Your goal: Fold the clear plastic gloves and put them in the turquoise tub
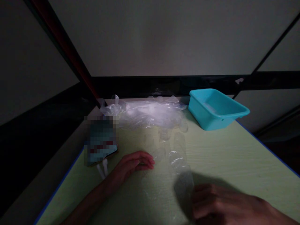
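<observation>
Thin transparent plastic pieces (177, 159) lie spread over the middle of the pale table (234, 153). My left hand (134, 164) rests at their left side, its fingers loosely curled and pointing right; what its fingertips hold, if anything, is too faint to tell. Lower right, my right hand (215, 203) is closed, with its fingers curled down beside the near right part of the plastic. Whatever is under those fingers is hidden. Behind both hands, a heap of clear plastic (150, 114) lies along the table's back edge.
An open turquoise basin (208, 122) stands at the back right. At the left are a blurred-out, phone-like device (102, 140) and a white cable or plug (105, 167). Pale wall panels (164, 37) with a dark band rise behind the table.
</observation>
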`<action>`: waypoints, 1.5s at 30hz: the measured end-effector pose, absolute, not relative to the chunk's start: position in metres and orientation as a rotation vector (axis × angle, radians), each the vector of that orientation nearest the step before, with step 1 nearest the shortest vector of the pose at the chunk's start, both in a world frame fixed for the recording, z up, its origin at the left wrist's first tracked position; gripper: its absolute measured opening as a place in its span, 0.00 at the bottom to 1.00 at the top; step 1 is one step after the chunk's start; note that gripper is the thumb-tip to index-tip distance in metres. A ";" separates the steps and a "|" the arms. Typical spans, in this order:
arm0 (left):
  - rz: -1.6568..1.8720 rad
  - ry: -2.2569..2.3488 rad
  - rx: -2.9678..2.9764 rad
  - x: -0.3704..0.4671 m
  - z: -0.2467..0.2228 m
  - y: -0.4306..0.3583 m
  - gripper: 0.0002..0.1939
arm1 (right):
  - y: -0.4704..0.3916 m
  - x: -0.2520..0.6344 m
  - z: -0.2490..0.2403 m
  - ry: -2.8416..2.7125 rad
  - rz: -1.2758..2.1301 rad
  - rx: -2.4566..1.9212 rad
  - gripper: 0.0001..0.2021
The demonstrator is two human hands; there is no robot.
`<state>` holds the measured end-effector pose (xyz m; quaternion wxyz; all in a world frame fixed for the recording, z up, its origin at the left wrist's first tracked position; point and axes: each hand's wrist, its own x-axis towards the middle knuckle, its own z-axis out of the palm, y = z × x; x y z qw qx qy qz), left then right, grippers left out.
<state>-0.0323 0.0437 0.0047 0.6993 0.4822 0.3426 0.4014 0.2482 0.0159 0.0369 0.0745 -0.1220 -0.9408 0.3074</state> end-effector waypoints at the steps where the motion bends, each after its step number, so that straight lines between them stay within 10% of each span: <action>1: 0.886 0.767 1.079 -0.032 0.005 0.044 0.14 | 0.019 0.245 0.038 -2.845 0.966 -0.324 0.06; 18: 0.835 0.725 1.472 -0.041 -0.006 0.040 0.32 | 0.051 0.250 0.027 -1.862 1.625 -0.507 0.05; 28: 0.718 0.966 1.804 -0.025 0.014 0.035 0.02 | 0.049 0.248 0.034 -1.867 1.576 -0.406 0.07; 37: 0.746 1.044 1.749 -0.029 0.007 0.033 0.02 | 0.055 0.255 0.033 -2.637 0.969 -0.540 0.25; 45: 0.697 1.052 1.838 -0.028 0.016 0.033 0.03 | 0.052 0.243 0.021 -2.582 0.927 -0.592 0.13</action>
